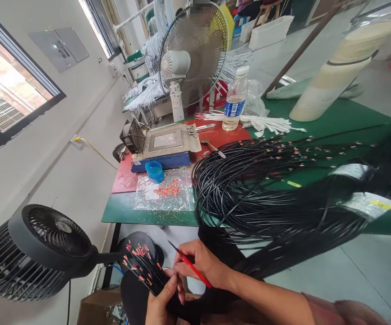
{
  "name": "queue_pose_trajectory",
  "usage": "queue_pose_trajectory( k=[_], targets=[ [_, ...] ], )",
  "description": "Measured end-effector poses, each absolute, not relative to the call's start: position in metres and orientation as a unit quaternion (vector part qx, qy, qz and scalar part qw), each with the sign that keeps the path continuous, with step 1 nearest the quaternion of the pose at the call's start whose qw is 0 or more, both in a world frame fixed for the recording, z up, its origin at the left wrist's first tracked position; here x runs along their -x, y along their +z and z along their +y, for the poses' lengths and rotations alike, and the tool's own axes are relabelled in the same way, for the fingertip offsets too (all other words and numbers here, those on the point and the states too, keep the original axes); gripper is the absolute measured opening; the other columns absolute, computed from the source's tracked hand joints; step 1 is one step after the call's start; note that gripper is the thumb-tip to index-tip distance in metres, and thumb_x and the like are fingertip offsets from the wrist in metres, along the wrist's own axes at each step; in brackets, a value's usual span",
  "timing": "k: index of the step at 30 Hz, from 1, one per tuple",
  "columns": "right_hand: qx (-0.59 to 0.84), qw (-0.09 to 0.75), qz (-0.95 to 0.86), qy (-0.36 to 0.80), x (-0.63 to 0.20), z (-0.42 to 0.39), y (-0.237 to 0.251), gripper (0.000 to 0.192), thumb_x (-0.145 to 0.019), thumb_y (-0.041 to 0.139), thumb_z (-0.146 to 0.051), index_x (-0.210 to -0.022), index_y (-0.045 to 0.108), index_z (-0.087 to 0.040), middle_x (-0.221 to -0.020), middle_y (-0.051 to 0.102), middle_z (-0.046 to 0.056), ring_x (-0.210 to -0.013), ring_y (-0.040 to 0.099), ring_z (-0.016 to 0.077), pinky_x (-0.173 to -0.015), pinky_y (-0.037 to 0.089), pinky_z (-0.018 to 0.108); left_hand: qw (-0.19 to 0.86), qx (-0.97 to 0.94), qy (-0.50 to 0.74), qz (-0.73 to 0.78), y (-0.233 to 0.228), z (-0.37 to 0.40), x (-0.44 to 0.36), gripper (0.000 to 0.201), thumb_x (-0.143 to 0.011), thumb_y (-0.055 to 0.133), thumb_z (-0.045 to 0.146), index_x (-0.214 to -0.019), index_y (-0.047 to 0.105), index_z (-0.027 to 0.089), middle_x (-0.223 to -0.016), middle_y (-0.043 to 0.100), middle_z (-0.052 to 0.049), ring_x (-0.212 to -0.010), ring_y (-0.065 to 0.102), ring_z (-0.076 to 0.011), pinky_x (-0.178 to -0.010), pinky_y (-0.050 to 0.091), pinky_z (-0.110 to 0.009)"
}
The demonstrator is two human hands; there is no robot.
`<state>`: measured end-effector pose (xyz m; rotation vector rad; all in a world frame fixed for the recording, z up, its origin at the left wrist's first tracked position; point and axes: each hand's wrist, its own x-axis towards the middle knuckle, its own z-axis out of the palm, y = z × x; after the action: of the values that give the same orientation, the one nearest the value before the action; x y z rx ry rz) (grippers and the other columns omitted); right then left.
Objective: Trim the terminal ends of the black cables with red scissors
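Observation:
My left hand (163, 300) is closed around a bundle of black cables (145, 267) low in the view, over my lap. The cable ends fan out to the upper left and show short red, white and yellow inner wires. My right hand (210, 264) holds red tweezers (195, 271), their dark pointed tip aimed up and left. Its thumb and fingertips meet the left fingers beside the bundle; what they pinch there is too small to make out. On the table above lies a large pile of black cables (236, 194), with similar coloured ends.
Coloured scraps (168, 187) lie on a clear plastic bag (185, 203) near a blue cup (154, 171). Behind is a blue-sided heating unit (161, 161). A bottle (235, 101) stands farther back on the green table (121, 210). A black fan (56, 239) occupies the left side.

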<state>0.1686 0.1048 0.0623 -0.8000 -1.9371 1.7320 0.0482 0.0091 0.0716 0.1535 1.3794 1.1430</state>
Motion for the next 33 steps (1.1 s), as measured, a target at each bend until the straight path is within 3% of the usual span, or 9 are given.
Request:
queue_pose_trajectory(
  k=[2,10,15,28,33],
  targets=[
    [0.32,0.16,-0.699,0.619,-0.172,0.103,0.063,0.035,-0.078,0.049,-0.045,-0.071,0.06,-0.013,-0.057,0.052,-0.001,-0.053,0.043,0.0092,-0.049,0.03,0.019,0.61,-0.063,0.516,0.599,0.067,0.007,-0.046,0.014,-0.06,0.061,0.029,-0.057,0.055,0.017,-0.041,0.05,0.005,-0.039,0.043,-0.0041,-0.044,0.032,-0.021],
    [0.304,0.001,-0.863,0.403,-0.185,0.087,0.064,0.039,-0.075,0.049,-0.055,-0.07,0.058,-0.017,-0.067,0.057,0.002,-0.057,0.046,0.0122,-0.051,0.023,0.022,0.586,-0.023,0.547,0.598,0.064,-0.002,-0.043,0.018,-0.061,0.061,0.032,-0.056,0.051,0.018,-0.042,0.049,0.006,-0.042,0.042,-0.0032,-0.047,0.032,-0.02],
    [0.291,-0.01,-0.877,0.383,-0.184,0.084,0.065,0.043,-0.075,0.047,-0.058,-0.064,0.058,-0.017,-0.06,0.057,0.002,-0.053,0.044,0.0118,-0.049,0.021,0.022,0.575,-0.038,0.549,0.605,0.073,-0.004,-0.047,0.017,-0.061,0.061,0.028,-0.054,0.05,0.017,-0.042,0.049,0.005,-0.044,0.042,-0.0039,-0.049,0.032,-0.021],
    [0.301,0.024,-0.874,0.38,-0.191,0.085,0.063,0.039,-0.073,0.057,-0.045,-0.048,0.053,-0.016,-0.04,0.031,-0.005,-0.044,0.012,0.0071,-0.045,0.015,0.022,0.559,-0.094,0.506,0.65,0.069,-0.003,-0.047,0.021,-0.06,0.062,0.033,-0.053,0.05,0.017,-0.041,0.051,0.006,-0.044,0.043,-0.0044,-0.052,0.032,-0.022],
    [0.325,0.014,-0.857,0.4,-0.19,0.084,0.057,0.035,-0.072,0.056,-0.039,-0.047,0.055,-0.015,-0.04,0.032,-0.005,-0.044,0.013,0.0066,-0.044,0.015,0.021,0.544,-0.098,0.516,0.654,0.06,-0.008,-0.045,0.019,-0.056,0.065,0.033,-0.06,0.056,0.017,-0.042,0.053,0.005,-0.045,0.045,-0.0047,-0.052,0.033,-0.022]
  ],
)
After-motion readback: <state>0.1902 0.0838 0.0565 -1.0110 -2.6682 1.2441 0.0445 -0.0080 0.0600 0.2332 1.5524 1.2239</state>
